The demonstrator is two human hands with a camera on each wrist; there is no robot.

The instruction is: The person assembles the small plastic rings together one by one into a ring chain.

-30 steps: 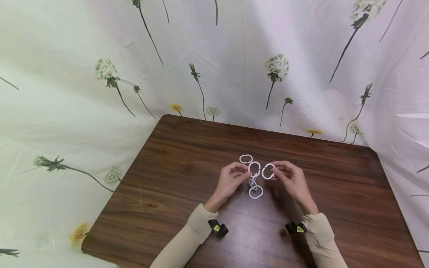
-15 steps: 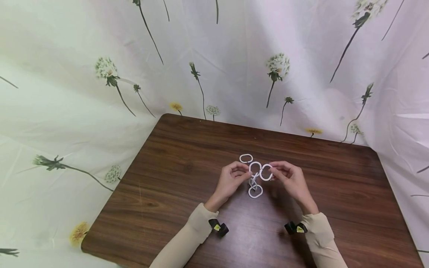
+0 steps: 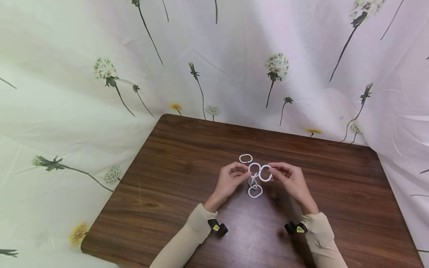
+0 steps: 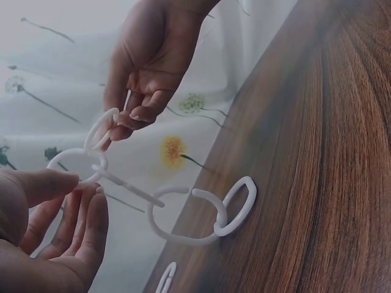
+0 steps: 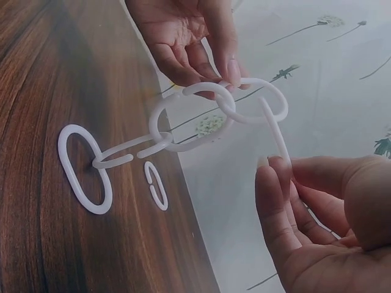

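Observation:
In the head view my left hand (image 3: 230,179) pinches the top link (image 3: 254,163) of a white plastic chain between thumb and fingers. Below it hang several joined C-shaped links, down to the bottom link (image 5: 68,159) at the wood surface. My right hand (image 3: 291,181) pinches a separate white link (image 3: 265,181) between thumb and forefinger. That link's left side overlaps the top link's right side in the head view. In the right wrist view, the right-hand link (image 5: 276,131) appears nearly edge-on, its end right at the top link (image 5: 282,104). Small gaps show in several links.
One loose white link (image 3: 246,155) lies on the brown wooden table (image 3: 187,160), just beyond the left fingertips. A white curtain (image 3: 234,56) printed with dandelions stands behind the table. Each wrist wears a black strap with a camera.
My right hand has brought its link leftward, from apart to overlapping the top link's right side. The left hand and the hanging chain have barely moved.

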